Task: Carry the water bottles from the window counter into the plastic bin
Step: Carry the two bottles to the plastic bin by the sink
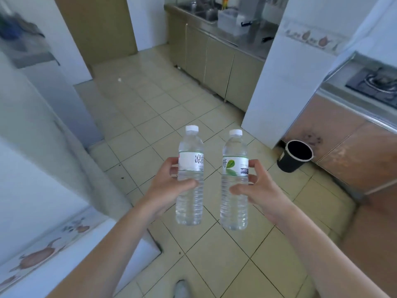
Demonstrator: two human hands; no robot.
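Two clear plastic water bottles with white caps up in the air, side by side but apart, carried over the beige tiled floor (150,117); left hand (169,186) wrapped around the left bottle (190,179) just below its white label, thumb across the front, fingers (173,166) curled round the far side; right hand (255,186) clamped the same way on the right bottle (235,181), thumb over the ribbed belly, fingertips at the green-leaf label; both held upright, caps tipped slightly away.

Full to the shoulder by the look of it, so probably a fair weight each for a one-handed carry; thin ribbed walls, likely to give and crackle under a hard squeeze; smooth, maybe slick at the label; best taken at mid-body, right where the ribs offer purchase, not up at the cap.

Translucent plastic bin (227,20) seemingly waiting far ahead on the steel counter (253,39) beside the sink, though too blurred to be sure; black waste bucket (295,155) on the floor to the right, well clear of the path; nothing set down yet.
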